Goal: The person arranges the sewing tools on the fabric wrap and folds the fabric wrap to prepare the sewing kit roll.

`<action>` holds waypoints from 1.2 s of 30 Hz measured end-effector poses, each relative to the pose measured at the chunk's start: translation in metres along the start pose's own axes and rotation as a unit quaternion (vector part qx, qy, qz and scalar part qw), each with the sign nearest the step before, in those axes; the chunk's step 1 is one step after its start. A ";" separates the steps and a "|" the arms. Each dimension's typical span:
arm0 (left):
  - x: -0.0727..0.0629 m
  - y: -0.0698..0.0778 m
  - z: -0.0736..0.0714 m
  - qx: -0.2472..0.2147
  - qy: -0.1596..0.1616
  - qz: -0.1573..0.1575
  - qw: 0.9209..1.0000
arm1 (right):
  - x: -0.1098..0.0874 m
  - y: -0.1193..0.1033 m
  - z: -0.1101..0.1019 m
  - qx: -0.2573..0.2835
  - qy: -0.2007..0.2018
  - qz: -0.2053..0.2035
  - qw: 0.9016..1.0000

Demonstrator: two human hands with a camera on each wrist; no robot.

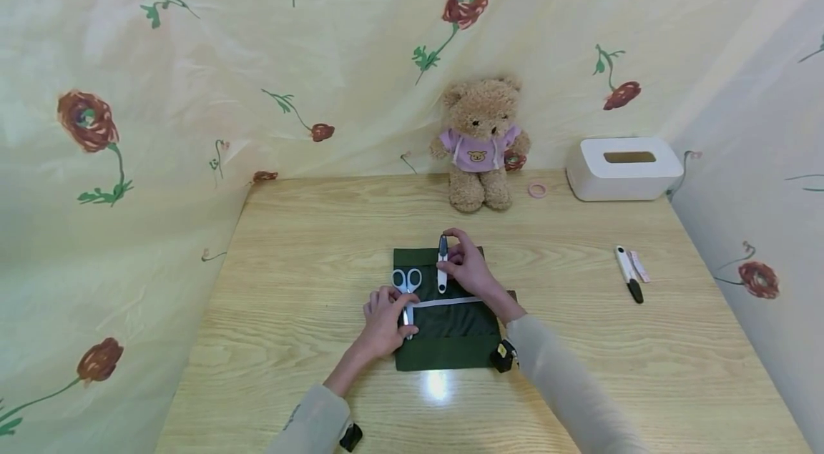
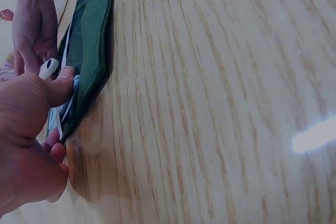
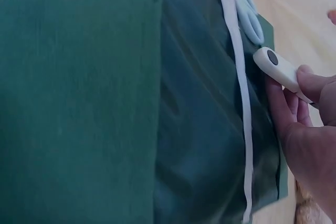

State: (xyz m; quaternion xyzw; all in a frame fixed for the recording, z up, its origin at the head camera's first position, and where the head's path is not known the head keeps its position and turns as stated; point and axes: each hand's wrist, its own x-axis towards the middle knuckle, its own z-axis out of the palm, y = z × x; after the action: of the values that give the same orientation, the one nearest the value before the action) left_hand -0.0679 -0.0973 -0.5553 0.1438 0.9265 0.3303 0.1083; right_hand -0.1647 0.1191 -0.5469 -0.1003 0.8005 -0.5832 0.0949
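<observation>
A dark green cloth pouch (image 1: 447,354) lies unfolded on the table, with a white elastic band (image 1: 450,302) across its middle. White scissors (image 1: 408,289) stand under the band at its left end, ring handles toward the back. My left hand (image 1: 385,322) holds them at the pouch's left edge, thumb and index finger around the blades. My right hand (image 1: 470,269) pinches a slim white tool (image 3: 283,72) with a dark end, over the back part of the pouch. Its dark end points away from me, and its white end, with a dark oval spot, faces the band.
To the right lie a similar white tool (image 1: 624,267) with a black end and a small pinkish strip (image 1: 639,267). At the back are a teddy bear (image 1: 476,154), a pink ring (image 1: 537,195) and a white tissue box (image 1: 618,186). Floral cloth hangs behind.
</observation>
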 end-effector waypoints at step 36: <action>0.002 -0.002 0.000 -0.003 -0.002 -0.002 1.000 | 0.002 0.001 0.021 -0.075 -0.041 -0.036 0.996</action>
State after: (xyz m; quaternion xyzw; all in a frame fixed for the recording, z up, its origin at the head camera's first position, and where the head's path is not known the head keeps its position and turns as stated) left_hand -0.0697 -0.0979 -0.5570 0.1424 0.9255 0.3331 0.1108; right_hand -0.1613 0.0995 -0.5541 -0.1596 0.8332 -0.5202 0.0988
